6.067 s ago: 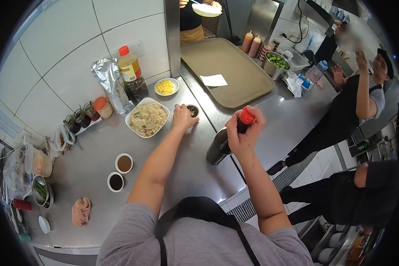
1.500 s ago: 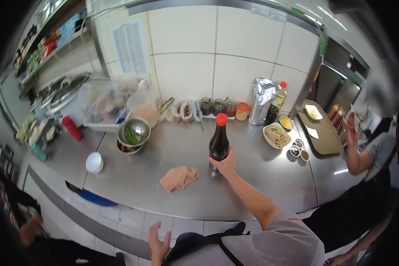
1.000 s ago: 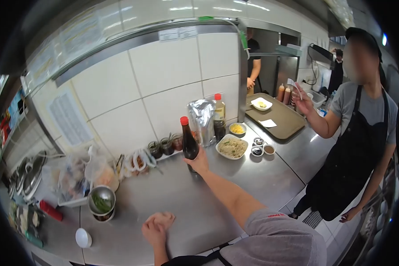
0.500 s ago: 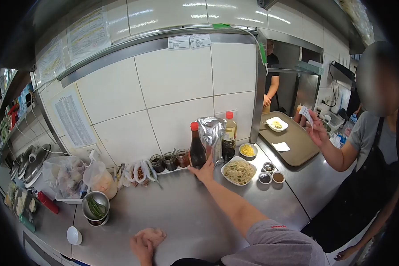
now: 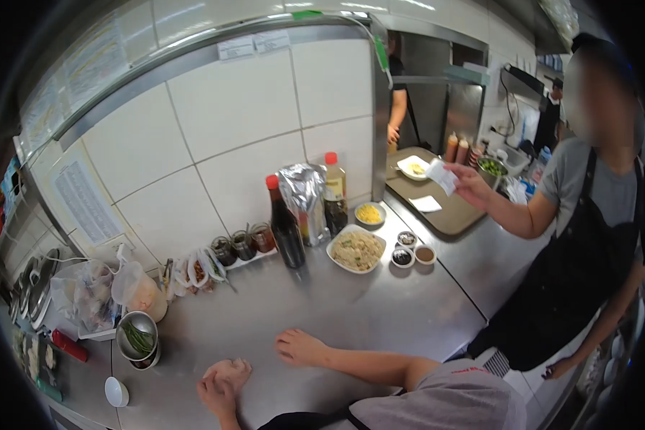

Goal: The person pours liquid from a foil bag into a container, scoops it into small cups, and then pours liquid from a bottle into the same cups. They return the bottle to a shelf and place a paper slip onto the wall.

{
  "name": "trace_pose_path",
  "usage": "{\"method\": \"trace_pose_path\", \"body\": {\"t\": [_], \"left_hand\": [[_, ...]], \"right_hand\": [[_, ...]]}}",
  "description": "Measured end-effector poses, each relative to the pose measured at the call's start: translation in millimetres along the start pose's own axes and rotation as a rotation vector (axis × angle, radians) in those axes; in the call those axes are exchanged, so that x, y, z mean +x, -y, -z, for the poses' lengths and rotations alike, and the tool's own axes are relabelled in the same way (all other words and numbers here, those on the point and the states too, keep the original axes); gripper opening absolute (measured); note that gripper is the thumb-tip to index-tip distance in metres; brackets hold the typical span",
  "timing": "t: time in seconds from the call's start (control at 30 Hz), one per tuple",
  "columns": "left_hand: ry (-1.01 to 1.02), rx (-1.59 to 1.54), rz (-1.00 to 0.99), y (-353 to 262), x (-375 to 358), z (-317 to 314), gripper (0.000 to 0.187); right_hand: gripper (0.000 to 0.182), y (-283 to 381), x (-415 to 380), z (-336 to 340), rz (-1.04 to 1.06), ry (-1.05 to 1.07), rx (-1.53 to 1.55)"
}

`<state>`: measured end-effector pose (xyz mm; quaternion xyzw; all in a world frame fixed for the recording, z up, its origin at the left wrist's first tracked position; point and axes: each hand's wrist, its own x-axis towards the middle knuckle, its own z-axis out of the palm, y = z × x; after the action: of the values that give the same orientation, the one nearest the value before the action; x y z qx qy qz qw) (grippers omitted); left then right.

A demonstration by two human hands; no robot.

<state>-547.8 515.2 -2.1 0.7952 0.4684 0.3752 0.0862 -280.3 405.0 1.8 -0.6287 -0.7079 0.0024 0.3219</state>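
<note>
My left hand [image 5: 217, 395] rests on a pale pink crumpled cloth [image 5: 229, 373] at the front of the steel counter, fingers curled over its near side. To the right, my right hand [image 5: 301, 349] is low over the counter, fingers loosely bent and a little apart, with nothing visible in it. Beyond it stands a dark sauce bottle [image 5: 287, 233] with a red cap, upright and untouched. Behind that bottle are a silver foil pouch [image 5: 303, 201] and a second red-capped bottle [image 5: 335, 197]. A square white bowl of fried rice [image 5: 357, 249] sits to their right.
Three small sauce cups [image 5: 403, 256] and a bowl of yellow shreds [image 5: 370, 213] flank the rice. Spice jars [image 5: 244, 245] line the wall; a metal bowl of green vegetables [image 5: 137, 337] stands left. A co-worker [image 5: 566, 229] at right holds a paper slip [image 5: 441, 176] over a brown tray [image 5: 451, 222].
My right hand has come away from the dark sauce bottle and back toward me. The left hand stays on the cloth. The co-worker's paper slip has swung lower and the view has shifted.
</note>
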Motion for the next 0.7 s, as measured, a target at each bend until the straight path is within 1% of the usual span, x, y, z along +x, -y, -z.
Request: {"method": "trace_pose_path", "body": {"t": [0.13,0.3,0.4,0.53,0.7], "left_hand": [[0.034,-0.037,0.014,-3.0,0.6,1.6,0.031],[0.016,0.008,0.024,0.2,-1.1,-0.3,0.032],[0.013,-0.008,-0.001,4.9,-1.6,-2.3,0.032],[0.032,-0.014,0.016,0.8,-1.8,-0.3,0.032],[0.003,-0.022,0.003,3.7,-1.6,-2.3,0.031]], "right_hand": [[0.019,0.5,-1.8,-0.9,0.004,0.015,-0.003],[0.018,-1.5,-2.0,-2.9,0.013,0.005,0.017],[0.018,-1.7,-2.0,-2.0,0.01,0.008,0.014],[0.019,-2.9,-2.1,-3.6,0.01,0.013,0.022],[0.019,-4.5,-2.3,-5.2,0.014,0.013,0.036]]}}
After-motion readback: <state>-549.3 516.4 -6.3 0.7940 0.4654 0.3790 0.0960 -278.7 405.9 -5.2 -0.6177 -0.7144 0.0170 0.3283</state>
